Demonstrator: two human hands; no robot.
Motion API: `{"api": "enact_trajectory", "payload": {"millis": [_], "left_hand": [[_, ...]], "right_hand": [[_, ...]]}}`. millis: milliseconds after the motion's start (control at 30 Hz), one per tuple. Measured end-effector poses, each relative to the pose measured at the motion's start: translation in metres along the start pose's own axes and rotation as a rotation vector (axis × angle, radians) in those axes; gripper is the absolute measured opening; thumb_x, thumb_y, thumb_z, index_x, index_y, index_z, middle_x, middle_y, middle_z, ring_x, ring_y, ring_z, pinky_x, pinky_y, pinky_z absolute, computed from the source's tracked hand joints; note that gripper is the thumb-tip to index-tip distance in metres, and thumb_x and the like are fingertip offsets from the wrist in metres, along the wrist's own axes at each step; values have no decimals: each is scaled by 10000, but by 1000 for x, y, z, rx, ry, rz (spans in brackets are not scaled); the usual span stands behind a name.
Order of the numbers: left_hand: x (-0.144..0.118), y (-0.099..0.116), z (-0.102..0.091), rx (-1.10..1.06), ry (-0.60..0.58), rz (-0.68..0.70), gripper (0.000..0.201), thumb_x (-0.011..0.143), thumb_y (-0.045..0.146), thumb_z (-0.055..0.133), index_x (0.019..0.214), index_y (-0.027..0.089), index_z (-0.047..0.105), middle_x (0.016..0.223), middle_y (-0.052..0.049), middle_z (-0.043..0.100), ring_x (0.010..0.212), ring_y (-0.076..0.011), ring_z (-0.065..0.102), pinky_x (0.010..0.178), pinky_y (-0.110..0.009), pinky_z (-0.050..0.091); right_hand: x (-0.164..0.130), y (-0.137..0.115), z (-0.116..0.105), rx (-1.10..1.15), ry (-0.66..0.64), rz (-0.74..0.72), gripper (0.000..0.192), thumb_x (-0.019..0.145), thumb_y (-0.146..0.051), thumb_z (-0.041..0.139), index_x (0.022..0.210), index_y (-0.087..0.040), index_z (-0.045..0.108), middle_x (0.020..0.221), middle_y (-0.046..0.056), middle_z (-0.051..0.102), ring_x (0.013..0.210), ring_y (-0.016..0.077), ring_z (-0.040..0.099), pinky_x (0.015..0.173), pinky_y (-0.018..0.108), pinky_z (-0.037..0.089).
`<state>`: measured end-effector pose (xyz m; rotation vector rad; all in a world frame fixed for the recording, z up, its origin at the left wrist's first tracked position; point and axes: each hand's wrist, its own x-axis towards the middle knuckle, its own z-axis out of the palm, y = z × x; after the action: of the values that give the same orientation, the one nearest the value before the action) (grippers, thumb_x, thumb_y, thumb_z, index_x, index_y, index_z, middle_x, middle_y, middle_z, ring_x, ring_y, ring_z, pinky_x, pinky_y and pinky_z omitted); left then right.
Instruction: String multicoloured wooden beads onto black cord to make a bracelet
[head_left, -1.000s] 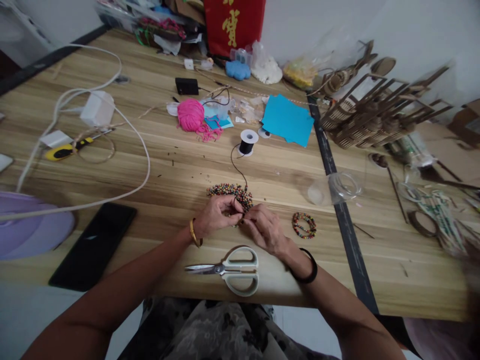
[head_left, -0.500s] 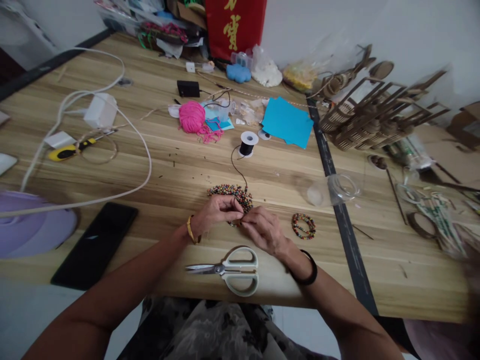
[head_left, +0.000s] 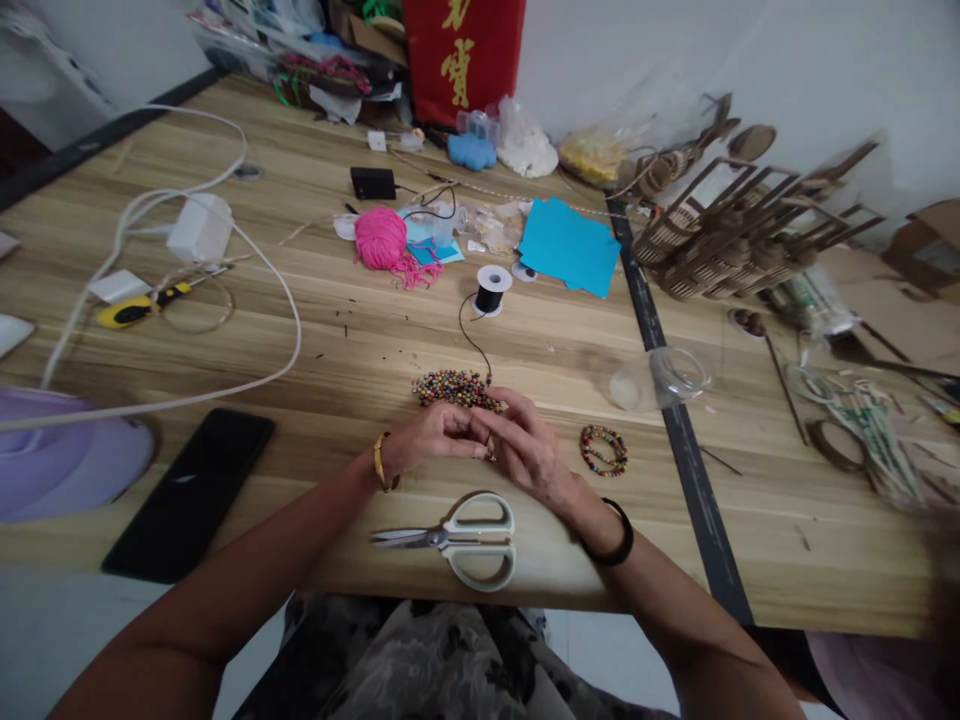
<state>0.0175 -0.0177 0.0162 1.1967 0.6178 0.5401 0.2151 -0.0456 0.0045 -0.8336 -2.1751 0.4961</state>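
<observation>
My left hand and my right hand meet at the front edge of a heap of small multicoloured beads. Both are closed, fingertips together, on a dark beading cord that shows only in part between them. From a white spool of black cord, the cord runs down to the beads beside my right fingers. To the right of my right hand lies a coiled string of beads. Scissors with pale handles rest below my hands, blades pointing left.
Left are a black phone, a white cable and a yellow-handled screwdriver. Farther back are pink yarn and blue sheets. A clear plastic cup lies right, with small woven baskets behind it.
My right fingers have lifted and reached over toward the left fingertips, which have turned inward. The view has shifted slightly; the spool, scissors and coiled beads stay in place.
</observation>
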Motion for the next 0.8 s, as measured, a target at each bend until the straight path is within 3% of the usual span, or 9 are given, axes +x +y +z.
{"api": "enact_trajectory", "payload": {"millis": [67, 167, 300, 367, 467, 600, 800], "left_hand": [[0, -1, 0, -7, -11, -14, 207, 702, 257, 764, 787, 85, 684, 793, -65, 702, 763, -145, 633, 768, -266, 477], [-1, -1, -1, 0, -15, -45, 209, 707, 257, 760, 818, 90, 701, 812, -72, 719, 757, -141, 642, 753, -252, 478], [-2, -1, -2, 43, -9, -26, 198, 738, 268, 728, 831, 93, 718, 820, -78, 731, 754, -131, 639, 735, -228, 469], [-2, -1, -3, 71, 2, -5, 190, 753, 272, 711, 827, 98, 722, 812, -75, 732, 741, -127, 632, 718, -218, 464], [-1, -2, -4, 93, -1, 5, 192, 768, 276, 691, 835, 99, 725, 806, -76, 731, 730, -128, 624, 699, -214, 461], [-1, 1, -2, 96, -25, 13, 207, 786, 288, 671, 844, 96, 721, 840, -84, 727, 773, -147, 632, 750, -242, 470], [-2, 7, 2, 99, -54, 35, 245, 815, 336, 643, 789, 93, 661, 813, -70, 682, 798, -167, 613, 768, -270, 462]], "right_hand": [[-1, 2, -1, 2, -53, -16, 376, 965, -163, 436, 1325, -247, 500, 1344, 137, 492, 1088, 208, 581, 876, 376, 543], [2, 1, -7, 7, -70, 7, 312, 976, -186, 427, 1265, -196, 544, 1099, 127, 620, 997, 204, 603, 856, 370, 536], [11, -5, -23, 97, -108, 142, 204, 973, -255, 469, 1006, -173, 652, 931, 95, 597, 869, 185, 581, 763, 330, 507], [16, -6, -30, 235, -149, 202, 239, 970, -306, 483, 873, -170, 654, 883, 76, 577, 846, 178, 565, 755, 323, 489], [18, -5, -35, 494, -197, 287, 327, 974, -365, 468, 768, -165, 625, 892, 77, 587, 872, 184, 568, 810, 348, 482], [15, -1, -29, 809, -158, 382, 386, 959, -429, 470, 728, -159, 622, 1019, 103, 601, 956, 211, 590, 901, 413, 481], [13, -2, -18, 1150, -134, 520, 390, 930, -490, 498, 734, -160, 563, 959, 113, 621, 813, 188, 627, 730, 376, 556]]}}
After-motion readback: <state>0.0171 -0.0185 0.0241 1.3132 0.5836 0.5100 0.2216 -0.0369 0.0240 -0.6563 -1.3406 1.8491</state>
